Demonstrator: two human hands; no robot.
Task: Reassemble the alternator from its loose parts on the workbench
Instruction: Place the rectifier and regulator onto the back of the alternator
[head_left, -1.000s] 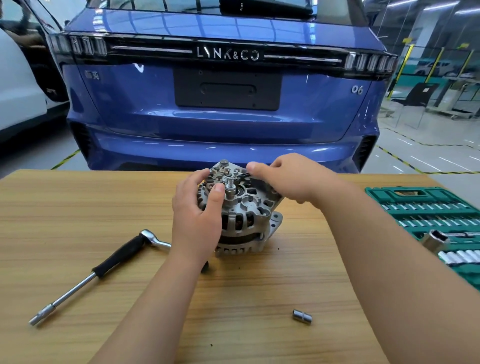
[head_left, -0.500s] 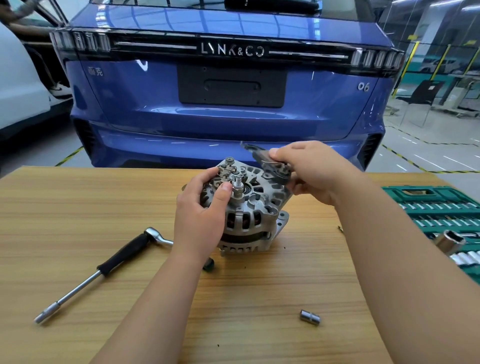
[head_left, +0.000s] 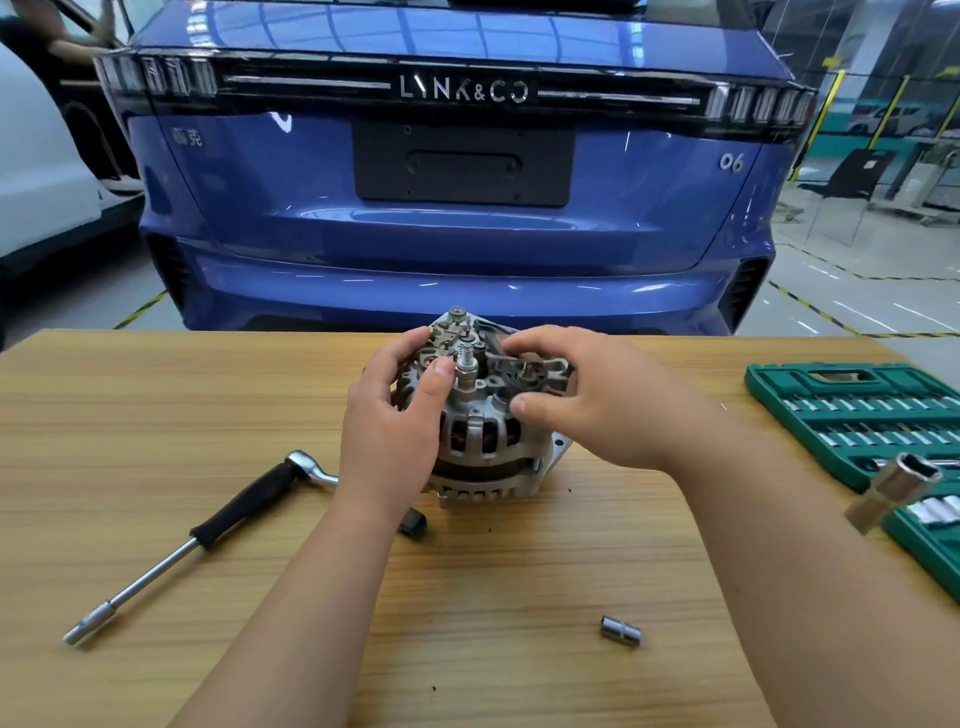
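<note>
On the far left of the desk (head_left: 156, 415) the ratchet (head_left: 208, 530) lies idle with no socket on it, so no bolting appears to be under way. Just right of it, a small dark piece (head_left: 413, 522) sits on the wood beside the left wrist; what it is cannot be told, but it may be a part not yet fitted.

The left grip (head_left: 395, 431) is curled round the left side of the alternator (head_left: 483, 441), with the thumb up beside the threaded stud (head_left: 465, 364), steadying the body. The alternator stands mid-desk on its front end, rear face up. Its two housing halves are closed together with copper windings showing through the slots, so the main body looks assembled.

On that rear face, right of the stud, a black part (head_left: 524, 371) rests on the housing. The right grip (head_left: 597, 405) grasps it, fingers over the top and thumb below, apparently seating it. No fastener is visible on it, so I judge it placed but unfixed.

Further right a loose socket (head_left: 621, 630) lies near the desk's front edge, and the green socket case (head_left: 852, 415) is open with a big socket (head_left: 893, 488) on it. Left to do, likely: fasten this part and fit any rear cover, none of which is in view.
</note>
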